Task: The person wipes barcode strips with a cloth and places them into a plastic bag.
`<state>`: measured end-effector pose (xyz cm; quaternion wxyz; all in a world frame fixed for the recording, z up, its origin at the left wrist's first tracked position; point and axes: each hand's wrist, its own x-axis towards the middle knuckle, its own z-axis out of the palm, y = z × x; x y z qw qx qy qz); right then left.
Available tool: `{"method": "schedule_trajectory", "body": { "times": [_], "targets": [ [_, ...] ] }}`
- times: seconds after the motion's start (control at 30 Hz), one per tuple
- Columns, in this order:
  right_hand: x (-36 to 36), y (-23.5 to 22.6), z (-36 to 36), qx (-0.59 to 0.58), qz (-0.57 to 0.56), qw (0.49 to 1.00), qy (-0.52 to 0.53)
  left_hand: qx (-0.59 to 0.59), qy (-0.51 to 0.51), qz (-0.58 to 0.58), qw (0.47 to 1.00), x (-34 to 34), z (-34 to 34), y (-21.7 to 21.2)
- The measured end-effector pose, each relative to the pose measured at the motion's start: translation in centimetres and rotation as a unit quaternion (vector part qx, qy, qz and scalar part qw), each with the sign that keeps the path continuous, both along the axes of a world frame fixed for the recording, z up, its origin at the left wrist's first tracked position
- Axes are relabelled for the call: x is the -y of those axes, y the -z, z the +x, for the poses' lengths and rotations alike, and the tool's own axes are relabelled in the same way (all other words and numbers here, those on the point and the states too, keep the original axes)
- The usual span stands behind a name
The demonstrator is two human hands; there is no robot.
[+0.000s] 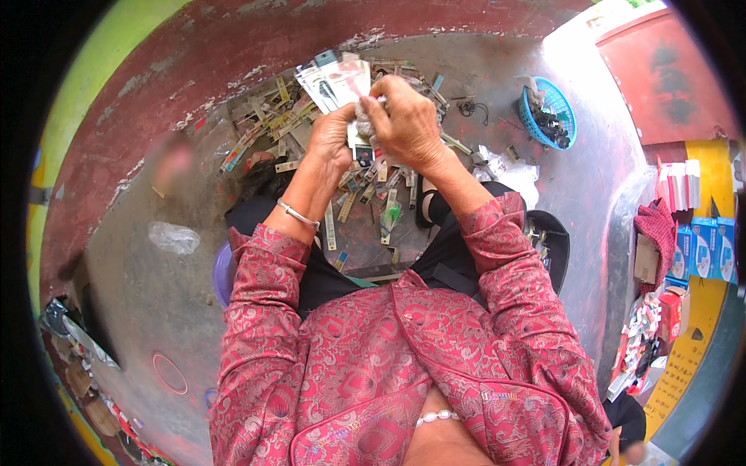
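Head view shows us looking straight down our own red patterned sleeves to both hands raised together over a concrete floor point(155, 295). Our left hand point(332, 138) is closed around a fanned bundle of flat printed packets point(336, 81), whose upper edges stick out past the knuckles. Our right hand point(404, 124) is closed too, fingers curled onto a small crumpled grey piece point(364, 116) at the top of the same bundle, the two hands touching. Directly below them lies a wide scatter of narrow packets and strips point(272, 124), spreading up to the red wall's edge. To the right, well apart, sits a blue plastic basket point(561, 101) with dark bits inside. On the left the floor lies barer, holding only a crumpled clear bag point(172, 237). Stacked blue and white boxes point(703, 248) crowd the far right rim.
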<state>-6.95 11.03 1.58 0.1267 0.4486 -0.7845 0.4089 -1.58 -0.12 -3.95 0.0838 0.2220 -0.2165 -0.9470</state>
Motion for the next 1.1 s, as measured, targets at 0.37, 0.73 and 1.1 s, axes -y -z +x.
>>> {"method": "schedule_trajectory", "body": {
  "times": [0.37, 0.73, 1.1],
  "targets": [
    [-4.2, -3.5, -4.0, 0.288, 0.185, 0.939, -0.007, 0.031, -0.186, -0.115, 0.975, 2.3, 0.8, -2.7],
    [-3.3, -0.9, -3.1, 0.45, -0.028, 0.89, -0.069, -0.107, -0.163, -0.121, 0.973, 1.4, 0.7, -2.5],
    [-5.8, -4.1, -5.6, 0.345, -0.195, 0.907, -0.14, -0.078, 0.085, -0.104, 0.988, 1.3, 1.9, -3.7]
  ]
}}
